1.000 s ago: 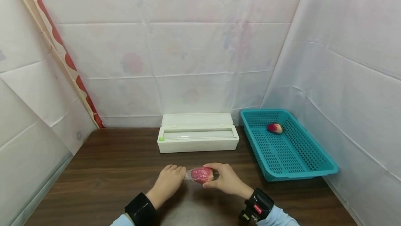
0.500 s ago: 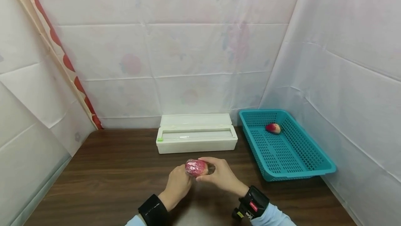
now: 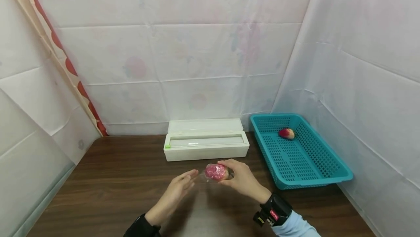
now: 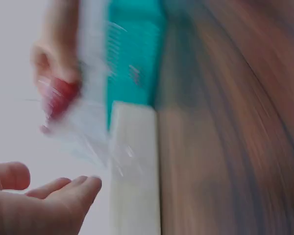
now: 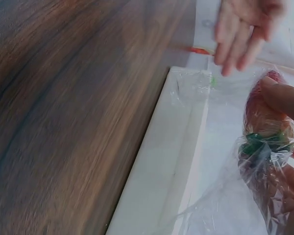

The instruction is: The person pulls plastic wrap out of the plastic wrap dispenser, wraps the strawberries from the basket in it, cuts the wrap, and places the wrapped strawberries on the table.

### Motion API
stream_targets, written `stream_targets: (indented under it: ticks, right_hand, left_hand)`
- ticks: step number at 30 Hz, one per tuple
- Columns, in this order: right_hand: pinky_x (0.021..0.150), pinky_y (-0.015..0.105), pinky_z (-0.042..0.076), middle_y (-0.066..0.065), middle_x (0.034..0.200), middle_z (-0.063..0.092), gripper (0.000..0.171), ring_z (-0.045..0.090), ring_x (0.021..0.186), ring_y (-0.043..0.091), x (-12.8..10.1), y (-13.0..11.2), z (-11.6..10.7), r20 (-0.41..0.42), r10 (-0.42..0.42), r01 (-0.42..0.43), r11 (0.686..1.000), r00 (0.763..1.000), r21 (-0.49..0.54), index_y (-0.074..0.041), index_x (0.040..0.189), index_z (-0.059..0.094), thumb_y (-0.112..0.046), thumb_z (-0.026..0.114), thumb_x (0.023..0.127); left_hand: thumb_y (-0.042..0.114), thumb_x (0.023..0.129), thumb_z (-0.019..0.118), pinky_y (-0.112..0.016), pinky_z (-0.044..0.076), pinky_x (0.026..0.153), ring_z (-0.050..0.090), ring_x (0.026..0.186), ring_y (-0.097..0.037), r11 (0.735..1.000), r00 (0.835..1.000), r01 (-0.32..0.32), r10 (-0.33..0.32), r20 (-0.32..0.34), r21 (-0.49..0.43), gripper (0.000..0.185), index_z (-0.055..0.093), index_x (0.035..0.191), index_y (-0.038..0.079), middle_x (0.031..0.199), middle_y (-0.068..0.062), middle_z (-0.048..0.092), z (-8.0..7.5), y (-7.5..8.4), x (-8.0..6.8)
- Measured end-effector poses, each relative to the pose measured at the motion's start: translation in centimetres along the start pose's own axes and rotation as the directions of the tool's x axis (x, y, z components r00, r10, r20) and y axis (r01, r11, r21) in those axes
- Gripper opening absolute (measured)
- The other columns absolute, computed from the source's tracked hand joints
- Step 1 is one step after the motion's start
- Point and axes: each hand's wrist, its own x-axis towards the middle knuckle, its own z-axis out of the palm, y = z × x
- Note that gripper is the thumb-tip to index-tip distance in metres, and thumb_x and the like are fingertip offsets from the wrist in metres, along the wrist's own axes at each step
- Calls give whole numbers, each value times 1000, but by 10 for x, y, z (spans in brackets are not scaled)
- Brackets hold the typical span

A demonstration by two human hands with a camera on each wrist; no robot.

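A red strawberry (image 3: 216, 171) with a pale end sits wrapped in clear cling film (image 5: 220, 205). Thumb and fingers of my right hand (image 3: 243, 180) pinch it above the table. In the right wrist view its green leaves (image 5: 264, 144) show through the film, and loose film trails below. To its left, my left hand (image 3: 177, 191) has its fingers extended, palm turned up towards the fruit, and holds nothing. A thin flap of film reaches from the strawberry towards those fingertips; whether they touch it I cannot tell. The left wrist view is blurred.
Behind the hands stands a white cling film dispenser (image 3: 206, 153) with its lid raised. At the right, a turquoise basket (image 3: 296, 185) holds another strawberry (image 3: 286, 133). White cloth walls (image 3: 203, 51) enclose the brown wooden table (image 3: 108, 189) at the back and sides.
My left hand was closed at the film's end, then beside the strawberry; now it is apart, fingers straightened. The right hand, still holding the wrapped strawberry, moved left, then back to the right.
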Motion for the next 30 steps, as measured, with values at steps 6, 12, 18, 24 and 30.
stream_targets:
  ticks: [6, 12, 18, 24, 30]
  right_hand:
    - [80, 27, 51, 2, 108, 64, 57, 61, 98, 14, 0, -4, 5, 63, -88, 88, 996, 994, 4, -8, 119, 60, -20, 81, 68]
    - [82, 27, 51, 2, 111, 65, 57, 62, 99, 15, -2, -6, 9, 81, -117, 114, 993, 990, 32, -7, 118, 60, -18, 81, 66]
    - [83, 25, 50, 3, 111, 66, 56, 62, 100, 14, -4, -7, 11, 111, -129, 123, 991, 986, 59, -8, 117, 61, -19, 81, 66]
    - [81, 23, 51, 2, 112, 66, 57, 62, 98, 10, -7, -5, 12, 136, -128, 119, 990, 982, 70, -10, 118, 61, -21, 81, 66]
    - [81, 21, 50, 1, 111, 66, 58, 62, 97, 9, -8, -5, 15, 162, -154, 143, 987, 975, 79, -11, 119, 61, -20, 81, 66]
  left_hand:
    - [28, 101, 23, -42, 21, 110, 17, 136, -39, 947, 984, 93, -42, 171, -306, 59, 9, 140, -14, 145, -34, 10, 9, 10, 0]
    - [32, 101, 21, -44, 19, 110, 19, 135, -40, 928, 979, 132, -66, 194, -348, 62, 7, 140, -15, 145, -36, 10, 15, 9, 1]
    - [36, 101, 19, -41, 25, 109, 34, 131, -33, 934, 978, 147, -87, 190, -325, 65, 10, 138, -16, 144, -34, 19, 18, 4, -1]
    - [38, 101, 16, -37, 31, 107, 42, 126, -27, 930, 974, 169, -106, 201, -327, 66, 10, 138, -17, 143, -31, 24, 19, 1, -1]
    - [45, 99, 18, -39, 27, 108, 35, 131, -32, 911, 969, 195, -122, 216, -363, 73, 7, 137, -17, 142, -34, 21, 21, -4, 1]
